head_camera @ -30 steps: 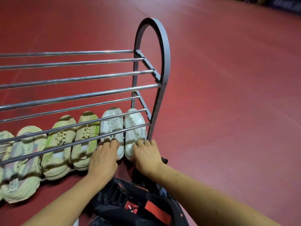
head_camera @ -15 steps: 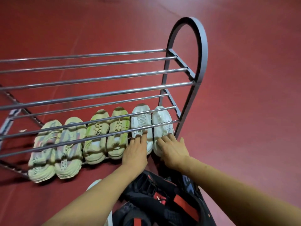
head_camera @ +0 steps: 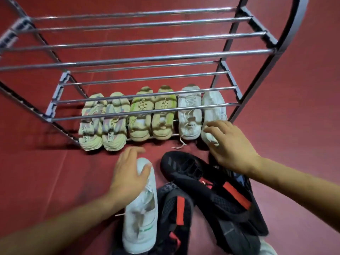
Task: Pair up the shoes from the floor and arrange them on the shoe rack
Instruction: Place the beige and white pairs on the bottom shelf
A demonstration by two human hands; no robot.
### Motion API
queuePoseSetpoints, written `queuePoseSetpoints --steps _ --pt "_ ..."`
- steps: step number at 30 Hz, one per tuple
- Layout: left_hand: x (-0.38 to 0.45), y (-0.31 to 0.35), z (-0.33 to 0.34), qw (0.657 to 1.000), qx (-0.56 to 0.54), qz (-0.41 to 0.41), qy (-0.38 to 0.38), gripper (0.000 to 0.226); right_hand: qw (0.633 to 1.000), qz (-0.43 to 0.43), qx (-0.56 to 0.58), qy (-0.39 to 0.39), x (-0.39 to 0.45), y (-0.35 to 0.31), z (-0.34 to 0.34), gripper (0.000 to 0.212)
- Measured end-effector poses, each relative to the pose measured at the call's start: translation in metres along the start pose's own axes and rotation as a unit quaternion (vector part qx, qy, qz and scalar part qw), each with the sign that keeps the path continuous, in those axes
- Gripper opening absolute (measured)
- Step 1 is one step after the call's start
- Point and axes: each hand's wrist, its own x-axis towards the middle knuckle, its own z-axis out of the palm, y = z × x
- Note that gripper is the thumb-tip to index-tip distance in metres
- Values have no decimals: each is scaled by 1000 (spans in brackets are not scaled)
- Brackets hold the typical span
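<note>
Beige shoe reads "CAI"; left hand open over white sneaker; right hand open.

- The floor is dark red and smooth — it fills the whole room as far as you can see.
- It looks the same red on every side, with no rug or lines on it.
- Soft light falls from above.
- Thin dark shadows lie on the floor at the left — long and slanted.
- No walls or windows can be seen.
</note>
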Motion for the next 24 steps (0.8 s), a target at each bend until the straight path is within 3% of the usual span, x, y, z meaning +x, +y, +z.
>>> queuePoseSetpoints --steps 2,4,6,8,10,12,14,17,20,24 --pt "-40 -37 -13 989 23 -139 -45 85 997 -9 75 -11 -22 -21 -15 29" --pt "-75 -57 -15 946 -37 -304 -104 116 994 -22 91 -62 -45 -39 -20 33" --pt "-97 -59 -16 896 -139 -398 -140 107 988 -4 34 -153 -61 -51 -17 60" --pt "-99 -59 -12 889 -177 -389 -166 81 960 112 33 -255 -65 -56 -10 88" --pt "-95 -48 -10 902 -156 -358 -182 57 929 196 30 -313 -60 -58 -3 94" --pt "-83 -40 -15 933 -49 -318 -161 45 925 218 18 -311 -51 -58 0 79" --pt "-73 -40 -26 944 -38 -314 -88 47 924 240 51 -293 -43 -64 -5 53" --pt "-70 -55 -49 922 -196 -332 -7 48 916 268 148 -258 -52 -90 -16 29" --pt "-75 -67 -69 887 -317 -331 59 34 889 285 275 -229 -73 -137 -16 25" --pt "-79 -77 -82 851 -373 -356 97 23 854 227 322 -339 -92 -191 28 40"
